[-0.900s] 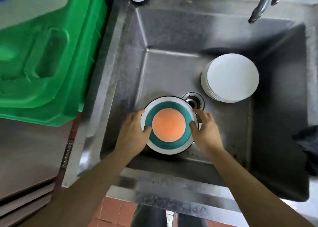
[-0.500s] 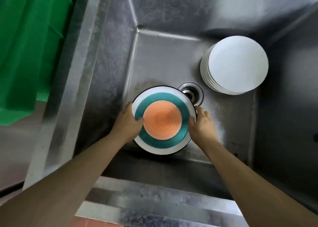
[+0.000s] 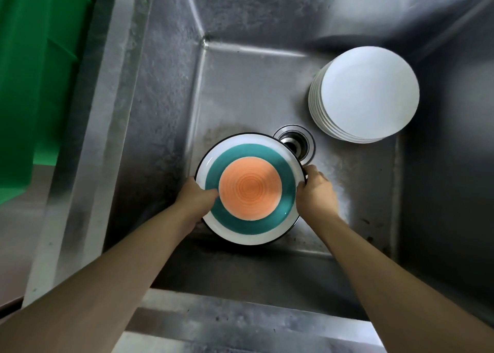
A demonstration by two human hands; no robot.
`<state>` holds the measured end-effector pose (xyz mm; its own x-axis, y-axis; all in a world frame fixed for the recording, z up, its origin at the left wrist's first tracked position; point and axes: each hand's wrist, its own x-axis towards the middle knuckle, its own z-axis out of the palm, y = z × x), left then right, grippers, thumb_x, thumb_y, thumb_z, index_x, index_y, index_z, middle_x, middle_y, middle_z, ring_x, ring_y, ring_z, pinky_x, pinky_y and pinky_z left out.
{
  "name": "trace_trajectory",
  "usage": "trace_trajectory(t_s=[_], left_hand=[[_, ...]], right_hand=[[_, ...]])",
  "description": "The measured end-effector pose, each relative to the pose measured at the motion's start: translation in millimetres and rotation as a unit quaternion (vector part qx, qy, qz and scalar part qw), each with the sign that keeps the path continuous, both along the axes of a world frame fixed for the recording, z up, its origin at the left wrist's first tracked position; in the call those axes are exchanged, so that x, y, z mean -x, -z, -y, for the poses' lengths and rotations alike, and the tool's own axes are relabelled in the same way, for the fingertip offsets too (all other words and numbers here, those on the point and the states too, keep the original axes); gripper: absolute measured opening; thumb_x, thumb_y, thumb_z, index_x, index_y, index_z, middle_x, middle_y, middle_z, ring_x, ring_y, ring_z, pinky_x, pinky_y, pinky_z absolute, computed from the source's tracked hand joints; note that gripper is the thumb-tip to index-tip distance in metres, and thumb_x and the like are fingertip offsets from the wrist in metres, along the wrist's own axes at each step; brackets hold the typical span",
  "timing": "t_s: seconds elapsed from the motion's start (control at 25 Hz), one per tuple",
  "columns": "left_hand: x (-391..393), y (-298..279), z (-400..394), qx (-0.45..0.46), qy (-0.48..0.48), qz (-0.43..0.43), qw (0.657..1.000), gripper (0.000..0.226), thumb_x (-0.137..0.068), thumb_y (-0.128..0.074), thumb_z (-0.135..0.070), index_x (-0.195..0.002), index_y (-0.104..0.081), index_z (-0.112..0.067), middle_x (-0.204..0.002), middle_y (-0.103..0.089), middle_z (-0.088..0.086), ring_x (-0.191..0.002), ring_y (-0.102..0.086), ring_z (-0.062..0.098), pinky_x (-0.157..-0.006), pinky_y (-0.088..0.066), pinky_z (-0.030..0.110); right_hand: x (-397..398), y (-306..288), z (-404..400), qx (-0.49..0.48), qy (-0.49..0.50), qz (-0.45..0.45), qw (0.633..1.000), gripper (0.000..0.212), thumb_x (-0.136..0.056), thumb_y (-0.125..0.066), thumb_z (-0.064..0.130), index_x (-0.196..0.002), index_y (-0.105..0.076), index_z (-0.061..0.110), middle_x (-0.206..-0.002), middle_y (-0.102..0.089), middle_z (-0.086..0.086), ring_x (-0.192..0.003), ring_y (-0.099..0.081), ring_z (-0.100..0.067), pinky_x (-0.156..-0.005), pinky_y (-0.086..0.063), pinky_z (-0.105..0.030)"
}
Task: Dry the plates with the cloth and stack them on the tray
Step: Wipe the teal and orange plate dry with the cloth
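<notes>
- Drawn closer since half a second ago: plate and sink floor larger in view; green bin pushed further toward the left edge; grip on the plate unchanged
- Nearest: steel front ledge of the sink [image 3: 240, 323]; two bare forearms reaching over it and down into the basin
- Left hand [image 3: 195, 200] curled on the left rim of the striped plate [image 3: 250, 189], thumb lying over the teal band
- Right hand [image 3: 315, 192] curled on the right rim, thumb on top, fingers wrapped behind the edge
- Plate face up, orange centre, teal ring, white border, dark edge; held within the basin, partly covering the drain [image 3: 296, 141]
- Farther right: stack of white plates [image 3: 366, 95] on the basin floor, apart from the striped plate
- Far left: green bin [image 3: 34, 71] beside the sink
</notes>
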<state>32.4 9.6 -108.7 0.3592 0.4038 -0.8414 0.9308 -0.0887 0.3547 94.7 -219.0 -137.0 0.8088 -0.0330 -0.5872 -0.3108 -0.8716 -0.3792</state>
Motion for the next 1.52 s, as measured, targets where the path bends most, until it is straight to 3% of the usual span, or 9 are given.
trace_trajectory(t_s=[0.16,0.52,0.64,0.76,0.92,1.08,1.24,1.36,1.52], left_hand=[[-1,-7,8,0.020,-0.044,-0.009,0.999,0.052,-0.077,-0.061,-0.005,-0.128,-0.056,-0.012,-0.110,-0.068,0.013,-0.095,-0.066,0.030,-0.062,-0.049,0.031],[-10,-40,8,-0.056,-0.056,0.108,0.991,0.060,-0.085,-0.061,-0.003,-0.142,-0.055,-0.021,-0.110,-0.070,0.000,-0.082,-0.068,0.009,-0.057,-0.050,0.023],[-26,-60,14,-0.076,-0.071,0.164,0.981,0.045,-0.080,-0.062,-0.001,-0.120,-0.070,-0.020,-0.084,-0.076,-0.011,-0.067,-0.068,0.000,-0.054,-0.049,0.016],[-52,-88,29,-0.063,-0.097,0.221,0.968,0.029,-0.067,-0.067,-0.012,-0.092,-0.071,-0.027,-0.073,-0.075,-0.018,-0.065,-0.070,0.000,-0.060,-0.054,0.021],[-77,-110,66,-0.030,-0.145,0.234,0.961,0.045,-0.059,-0.070,-0.024,-0.103,-0.067,-0.018,-0.090,-0.075,0.001,-0.078,-0.071,0.019,-0.078,-0.059,0.039],[-82,-117,100,0.004,-0.156,0.247,0.956,0.039,-0.074,-0.065,-0.011,-0.111,-0.061,-0.020,-0.095,-0.069,0.000,-0.083,-0.067,0.022,-0.075,-0.058,0.040],[-92,-123,122,-0.016,-0.067,0.290,0.955,0.037,-0.078,-0.060,-0.001,-0.111,-0.057,-0.017,-0.091,-0.066,0.000,-0.072,-0.062,0.012,-0.059,-0.049,0.022],[-87,-124,129,-0.022,-0.016,0.307,0.951,0.045,-0.078,-0.061,-0.002,-0.116,-0.058,-0.025,-0.098,-0.069,-0.001,-0.084,-0.067,0.013,-0.069,-0.055,0.028],[-80,-120,120,-0.005,-0.077,0.300,0.951,0.042,-0.076,-0.057,0.004,-0.113,-0.060,-0.015,-0.081,-0.064,-0.007,-0.073,-0.061,0.011,-0.065,-0.048,0.026]], right_hand=[[7,-2,3,-0.016,0.019,0.007,1.000,0.032,-0.101,-0.042,0.010,-0.130,-0.054,0.011,-0.110,-0.067,-0.018,-0.097,-0.060,-0.040,-0.074,-0.042,-0.038],[2,-25,18,-0.062,0.111,-0.003,0.992,0.021,-0.101,-0.040,0.013,-0.095,-0.060,0.010,-0.078,-0.061,-0.007,-0.076,-0.058,-0.033,-0.061,-0.040,-0.035],[-6,-32,27,-0.077,0.158,-0.033,0.984,0.025,-0.099,-0.043,0.010,-0.096,-0.064,-0.004,-0.082,-0.066,-0.018,-0.073,-0.058,-0.037,-0.062,-0.045,-0.034],[-14,-39,32,-0.131,0.236,-0.093,0.958,0.026,-0.098,-0.046,0.001,-0.097,-0.068,-0.013,-0.079,-0.067,-0.023,-0.063,-0.066,-0.039,-0.063,-0.062,-0.042],[-17,-51,23,-0.232,0.362,-0.166,0.888,0.030,-0.099,-0.049,-0.006,-0.075,-0.066,0.001,-0.070,-0.068,-0.014,-0.042,-0.068,-0.021,-0.043,-0.059,-0.032],[-10,-54,14,-0.279,0.421,-0.231,0.831,0.011,-0.098,-0.053,-0.006,-0.095,-0.062,-0.011,-0.075,-0.069,-0.023,-0.045,-0.069,-0.026,-0.042,-0.056,-0.029],[0,-49,7,-0.319,0.409,-0.296,0.802,0.027,-0.101,-0.051,-0.004,-0.125,-0.056,-0.016,-0.084,-0.068,-0.024,-0.047,-0.068,-0.023,-0.045,-0.055,-0.026],[2,-48,8,-0.326,0.425,-0.300,0.789,0.026,-0.101,-0.051,-0.003,-0.124,-0.056,-0.016,-0.088,-0.069,-0.025,-0.057,-0.070,-0.026,-0.046,-0.055,-0.028],[1,-55,20,-0.306,0.420,-0.270,0.810,0.013,-0.102,-0.051,-0.002,-0.108,-0.061,-0.006,-0.089,-0.072,-0.021,-0.065,-0.072,-0.027,-0.047,-0.057,-0.031]])
